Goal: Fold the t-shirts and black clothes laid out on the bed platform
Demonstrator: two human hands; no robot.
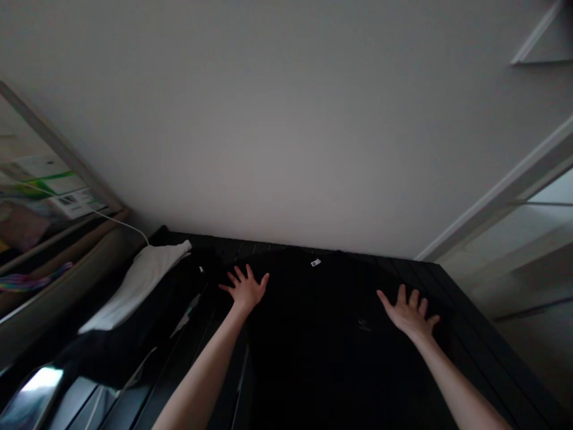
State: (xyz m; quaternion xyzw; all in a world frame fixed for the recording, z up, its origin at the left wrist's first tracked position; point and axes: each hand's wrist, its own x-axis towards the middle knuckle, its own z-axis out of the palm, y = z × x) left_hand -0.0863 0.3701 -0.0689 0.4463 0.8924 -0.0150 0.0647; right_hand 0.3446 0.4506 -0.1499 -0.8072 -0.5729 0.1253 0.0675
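Dark table [477,322] under black cloth [313,358], tag [316,263] unreadable; left hand [244,289], right hand [408,310], fingers spread.

White tag [316,263] on the black garment [313,346] too small to read, its outline lost in shadow.

Between my left hand [244,289] and right hand [407,312] lies only the black garment [322,340], passable. Leftward travel meets the white cloth [136,286]; the wall [286,131] limits forward reach.

Head-worn camera looks forward, down; left hand [244,289] and right hand [408,312] near
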